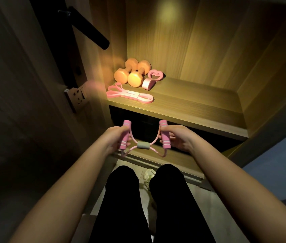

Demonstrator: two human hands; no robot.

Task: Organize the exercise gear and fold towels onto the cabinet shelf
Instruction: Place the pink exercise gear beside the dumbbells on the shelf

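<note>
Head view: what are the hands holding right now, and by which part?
Both hold one pink figure-eight stretch band: the left hand grips its left foam handle, the right hand its right foam handle.

My single head camera faces forward and down, close before the front edge of the cabinet shelf (191, 106).

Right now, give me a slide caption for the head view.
Left hand and right hand hold a pink figure-eight resistance band before a shelf with orange dumbbells.
</note>
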